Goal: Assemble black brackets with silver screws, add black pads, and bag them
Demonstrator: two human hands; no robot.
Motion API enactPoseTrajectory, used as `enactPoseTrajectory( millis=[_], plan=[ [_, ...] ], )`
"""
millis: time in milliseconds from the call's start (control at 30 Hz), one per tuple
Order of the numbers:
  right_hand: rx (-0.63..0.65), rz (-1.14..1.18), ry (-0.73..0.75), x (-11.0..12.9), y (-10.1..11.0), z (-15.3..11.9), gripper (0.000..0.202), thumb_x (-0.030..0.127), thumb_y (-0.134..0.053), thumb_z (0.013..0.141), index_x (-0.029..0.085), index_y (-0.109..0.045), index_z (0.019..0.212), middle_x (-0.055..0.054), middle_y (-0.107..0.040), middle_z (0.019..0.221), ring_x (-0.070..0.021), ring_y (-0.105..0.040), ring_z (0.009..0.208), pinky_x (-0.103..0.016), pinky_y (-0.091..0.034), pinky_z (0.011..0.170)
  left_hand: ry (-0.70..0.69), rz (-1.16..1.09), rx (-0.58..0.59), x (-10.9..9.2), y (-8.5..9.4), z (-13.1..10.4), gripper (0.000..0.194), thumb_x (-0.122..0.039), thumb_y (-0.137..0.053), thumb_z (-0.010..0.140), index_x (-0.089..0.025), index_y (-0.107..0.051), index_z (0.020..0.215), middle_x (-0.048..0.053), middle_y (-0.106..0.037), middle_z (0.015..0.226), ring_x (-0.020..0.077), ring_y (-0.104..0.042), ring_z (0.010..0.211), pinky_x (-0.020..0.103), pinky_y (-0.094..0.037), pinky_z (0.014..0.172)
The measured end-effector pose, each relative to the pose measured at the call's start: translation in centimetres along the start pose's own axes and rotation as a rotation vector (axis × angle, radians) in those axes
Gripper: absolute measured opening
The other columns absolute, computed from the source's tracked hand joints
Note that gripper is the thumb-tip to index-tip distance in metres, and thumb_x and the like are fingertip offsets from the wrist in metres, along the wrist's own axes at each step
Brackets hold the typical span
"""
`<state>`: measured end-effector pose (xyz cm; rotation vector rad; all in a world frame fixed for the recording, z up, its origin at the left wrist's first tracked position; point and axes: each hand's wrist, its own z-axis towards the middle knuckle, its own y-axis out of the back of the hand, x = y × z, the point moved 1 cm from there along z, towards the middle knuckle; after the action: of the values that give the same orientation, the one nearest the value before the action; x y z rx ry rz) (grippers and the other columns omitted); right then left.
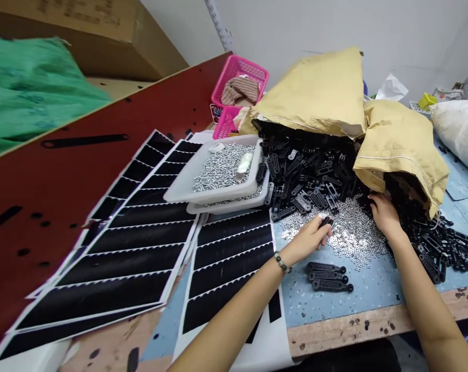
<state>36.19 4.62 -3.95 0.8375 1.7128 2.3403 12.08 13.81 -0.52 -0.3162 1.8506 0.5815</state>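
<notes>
My left hand (pixel 309 237), with a beaded bracelet at the wrist, is closed on a small black plastic part (pixel 326 222) above the edge of a pile of small silver metal pieces (pixel 353 232). My right hand (pixel 384 213) reaches to the right side of that pile, by the mouth of the smaller yellow sack (pixel 404 144); its fingertips are partly hidden among dark parts. Below my left hand, several black plastic pieces (pixel 329 277) lie side by side on the blue table top (pixel 307 305). A heap of black parts (pixel 303 175) spills from the larger yellow sack (pixel 319 93).
White trays (pixel 179 188) of screws stand left of the heap. Printed black-and-white sheets (pixel 121 248) cover the table's left side. Pink baskets (pixel 262 77) stand behind. More black parts (pixel 447 248) lie at right, near a white sack (pixel 461 129). A red board (pixel 63 191) rises at far left.
</notes>
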Motion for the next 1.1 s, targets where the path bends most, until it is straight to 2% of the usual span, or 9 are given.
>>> enactPoseTrajectory(
  millis=[67,167,267,367,467,533,667,900,1100],
  plan=[
    [0.014,0.032,0.055,0.4,-0.5,0.1,0.038,0.014,-0.049,0.085,0.02,-0.059,0.121,-0.01,-0.06,0.119,-0.025,-0.054,0.11,-0.038,-0.044,0.094,-0.002,0.023,0.011,0.1,-0.4,0.1,0.019,-0.039,-0.043,0.085,-0.02,-0.043,0.088,-0.001,-0.055,0.08,0.0107,-0.049,0.059,0.022,-0.041,0.049],
    [0.028,0.065,0.081,0.9,-1.0,1.0,0.031,0.012,-0.052,0.082,0.021,-0.066,0.109,-0.01,-0.064,0.108,-0.0267,-0.055,0.105,-0.041,-0.045,0.093,-0.008,0.024,0.026,0.2,-0.6,-0.1,0.019,-0.038,-0.043,0.086,-0.02,-0.044,0.091,-0.001,-0.054,0.08,0.0103,-0.049,0.06,0.022,-0.042,0.049],
    [-0.063,0.14,0.071,1.6,-0.7,1.1,0.021,0.017,-0.054,0.082,0.021,-0.068,0.098,-0.011,-0.062,0.107,-0.0279,-0.053,0.107,-0.045,-0.043,0.094,-0.017,-0.03,0.01,0.3,-0.3,-0.6,0.02,-0.039,-0.044,0.087,-0.02,-0.045,0.095,0.001,-0.058,0.086,0.0109,-0.052,0.061,0.022,-0.042,0.049],
    [-0.164,0.539,0.035,3.4,0.1,-0.5,0.019,0.03,-0.058,0.082,0.021,-0.064,0.097,-0.009,-0.062,0.099,-0.0252,-0.058,0.097,-0.044,-0.047,0.087,-0.029,-0.045,-0.007,0.4,0.0,-0.9,0.021,-0.038,-0.041,0.089,-0.021,-0.045,0.1,0.002,-0.059,0.087,0.012,-0.053,0.062,0.023,-0.043,0.051],
    [-0.025,1.086,-0.029,6.6,0.4,-3.1,0.03,0.039,-0.062,0.08,0.024,-0.058,0.106,-0.004,-0.064,0.093,-0.018,-0.062,0.077,-0.036,-0.052,0.072,-0.09,0.075,-0.072,0.1,-0.2,-1.0,0.024,-0.036,-0.043,0.09,-0.021,-0.047,0.108,0.001,-0.06,0.087,0.0149,-0.056,0.069,0.027,-0.046,0.06],
    [0.065,1.257,-0.046,8.8,0.4,-4.5,0.032,0.04,-0.066,0.077,0.024,-0.059,0.103,-0.002,-0.065,0.091,-0.016,-0.062,0.075,-0.034,-0.052,0.071,-0.187,0.177,-0.122,-0.4,-0.5,-1.2,0.025,-0.036,-0.047,0.088,-0.021,-0.049,0.109,0.002,-0.061,0.093,0.0181,-0.058,0.081,0.031,-0.046,0.072],
    [0.02,1.229,-0.048,11.2,0.3,-5.7,0.022,0.038,-0.069,0.073,0.022,-0.061,0.085,0.0,-0.063,0.077,-0.0142,-0.059,0.071,-0.029,-0.05,0.068,-0.29,0.33,-0.187,-1.2,-0.7,-2.2,0.024,-0.039,-0.05,0.088,-0.02,-0.053,0.102,0.004,-0.062,0.094,0.021,-0.058,0.087,0.034,-0.044,0.078],
    [-0.023,1.157,-0.058,12.1,1.1,-6.4,0.024,0.04,-0.069,0.073,0.021,-0.056,0.081,0.002,-0.058,0.072,-0.0119,-0.054,0.064,-0.025,-0.046,0.06,-0.341,0.407,-0.206,-2.0,0.6,-3.9,0.025,-0.042,-0.048,0.09,-0.021,-0.053,0.104,0.004,-0.062,0.096,0.0215,-0.059,0.089,0.033,-0.044,0.08],
    [0.022,1.248,-0.159,12.5,0.3,-7.2,0.03,0.044,-0.071,0.07,0.02,-0.055,0.078,0.003,-0.058,0.066,-0.0105,-0.054,0.057,-0.024,-0.045,0.054,-0.381,0.649,-0.205,-1.5,0.3,-4.4,0.026,-0.042,-0.043,0.092,-0.019,-0.054,0.084,0.005,-0.058,0.079,0.0217,-0.057,0.074,0.031,-0.04,0.069]
  ],
)
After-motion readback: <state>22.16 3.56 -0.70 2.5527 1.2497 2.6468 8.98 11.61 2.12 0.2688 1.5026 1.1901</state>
